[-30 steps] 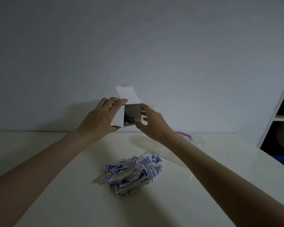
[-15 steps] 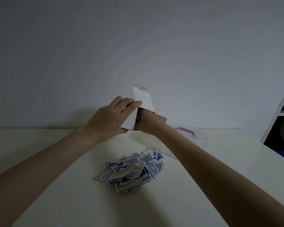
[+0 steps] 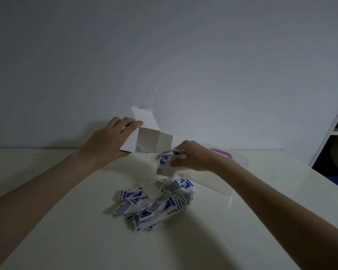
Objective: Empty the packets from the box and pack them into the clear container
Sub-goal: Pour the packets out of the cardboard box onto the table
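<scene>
Pulling packets out of the box

My left hand (image 3: 105,145) grips the open box (image 3: 152,140) above the table (image 3: 66,221); my right hand (image 3: 191,155) pinches packets (image 3: 165,159) at its 4 o'clock, over the pile (image 3: 156,203). Clear container (image 3: 236,161) sits at 3 o'clock.

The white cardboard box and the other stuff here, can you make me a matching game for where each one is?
Things:
1. white cardboard box
2. heap of blue-and-white packets
3. clear plastic container with a purple handle
4. few packets

Places:
A. behind the right arm
B. lying on the table
C. held in the left hand
D. pinched in the right hand

Pairs: 1-C, 2-B, 3-A, 4-D
</scene>
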The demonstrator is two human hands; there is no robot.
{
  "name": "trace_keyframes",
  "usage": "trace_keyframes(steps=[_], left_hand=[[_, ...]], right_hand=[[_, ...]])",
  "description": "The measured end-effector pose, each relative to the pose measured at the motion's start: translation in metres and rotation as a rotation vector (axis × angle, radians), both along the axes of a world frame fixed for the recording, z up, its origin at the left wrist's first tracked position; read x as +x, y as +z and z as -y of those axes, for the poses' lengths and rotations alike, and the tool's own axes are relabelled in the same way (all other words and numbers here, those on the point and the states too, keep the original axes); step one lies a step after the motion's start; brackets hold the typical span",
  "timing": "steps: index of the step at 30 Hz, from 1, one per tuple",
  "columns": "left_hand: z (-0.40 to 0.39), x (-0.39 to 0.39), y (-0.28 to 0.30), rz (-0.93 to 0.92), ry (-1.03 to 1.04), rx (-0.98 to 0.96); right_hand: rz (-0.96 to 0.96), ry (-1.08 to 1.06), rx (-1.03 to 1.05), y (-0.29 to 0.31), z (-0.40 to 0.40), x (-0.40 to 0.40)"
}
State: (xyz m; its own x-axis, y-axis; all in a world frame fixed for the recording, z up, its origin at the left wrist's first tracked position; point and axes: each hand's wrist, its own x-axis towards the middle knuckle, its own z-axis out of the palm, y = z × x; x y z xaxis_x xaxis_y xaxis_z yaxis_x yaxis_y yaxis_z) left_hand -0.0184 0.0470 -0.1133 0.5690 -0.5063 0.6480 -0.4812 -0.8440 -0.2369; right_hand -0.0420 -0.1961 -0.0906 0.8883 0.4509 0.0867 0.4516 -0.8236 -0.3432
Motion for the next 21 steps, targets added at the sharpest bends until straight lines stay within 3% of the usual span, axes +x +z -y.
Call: trace_keyframes(steps=[4,9,14,17,21], left_hand=[[0.001,0.003,-0.004,-0.03,0.001,-0.09],[0.012,-0.004,-0.001,0.024,-0.069,-0.129],[0.028,-0.021,0.004,0.12,-0.215,-0.083],[0.02,-0.02,0.004,0.119,-0.205,-0.138],[-0.005,-0.013,-0.011,0.042,-0.147,-0.242]], right_hand=[[-0.121,0.091,-0.302,0.003,0.005,-0.007],[0.072,0.149,0.05,0.019,-0.022,-0.011],[-0.001,0.092,-0.28,0.007,-0.058,-0.002],[0.044,0.114,-0.234,0.007,-0.069,-0.003],[0.252,0.23,-0.036,0.007,-0.056,-0.008]])
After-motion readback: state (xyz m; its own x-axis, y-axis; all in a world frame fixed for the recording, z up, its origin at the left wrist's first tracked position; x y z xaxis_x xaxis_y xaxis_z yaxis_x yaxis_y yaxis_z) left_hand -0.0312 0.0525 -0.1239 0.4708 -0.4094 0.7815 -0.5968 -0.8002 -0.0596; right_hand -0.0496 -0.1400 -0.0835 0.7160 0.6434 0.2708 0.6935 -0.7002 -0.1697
